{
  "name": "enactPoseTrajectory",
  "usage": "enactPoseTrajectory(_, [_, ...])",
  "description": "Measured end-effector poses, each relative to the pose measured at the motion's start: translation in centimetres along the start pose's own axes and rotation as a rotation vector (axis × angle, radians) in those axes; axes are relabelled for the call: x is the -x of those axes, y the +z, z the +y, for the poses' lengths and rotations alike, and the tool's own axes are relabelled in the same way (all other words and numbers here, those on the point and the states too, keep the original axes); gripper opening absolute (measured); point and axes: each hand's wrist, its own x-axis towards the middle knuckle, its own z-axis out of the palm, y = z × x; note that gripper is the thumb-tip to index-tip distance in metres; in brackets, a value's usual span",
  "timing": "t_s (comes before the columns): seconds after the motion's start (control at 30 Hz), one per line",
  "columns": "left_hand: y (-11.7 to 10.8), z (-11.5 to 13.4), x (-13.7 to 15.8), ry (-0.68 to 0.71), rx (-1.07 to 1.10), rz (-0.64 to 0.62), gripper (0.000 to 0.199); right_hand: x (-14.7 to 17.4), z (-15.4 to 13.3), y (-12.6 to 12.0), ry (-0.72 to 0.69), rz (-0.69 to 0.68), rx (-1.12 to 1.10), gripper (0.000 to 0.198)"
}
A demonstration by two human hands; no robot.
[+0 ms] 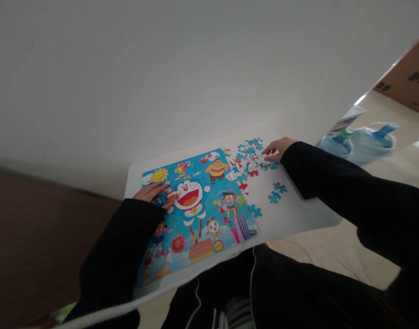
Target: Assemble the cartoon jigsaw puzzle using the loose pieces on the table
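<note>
A blue cartoon jigsaw puzzle (196,228) lies on a small white table (298,219), with a big white-faced cat figure in its middle. On its left part rests my left hand (148,192), fingers stretched out and apart over a dark blue and orange patch; whether that patch is print or loose pieces I cannot tell. Loose jigsaw pieces (252,157) are heaped right of the puzzle, blue, white and red. My right hand (280,147) reaches over the heap's right edge, its fingers apart, with nothing visible between them. Two joined blue pieces (275,195) lie nearer the front.
A pale wall (196,68) stands right behind the table. Beyond the right edge, clear water jugs (370,139) and a cardboard box (410,77) are on the tiled floor. Brown wood panelling (41,228) is at the left. White cords (252,283) hang over my lap.
</note>
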Motion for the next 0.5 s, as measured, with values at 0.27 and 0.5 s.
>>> enactPoseTrajectory(0.27, [0.4, -0.8, 0.1, 0.015, 0.073, 0.041, 0.062, 1.6, -0.2, 3.3, -0.046, 0.017, 0.122, 0.041])
enactPoseTrajectory(0.5, [0.1, -0.3, 0.5, 0.019, 0.158, 0.059, 0.063, 1.5, -1.2, 2.5, 0.074, 0.031, 0.001, 0.023])
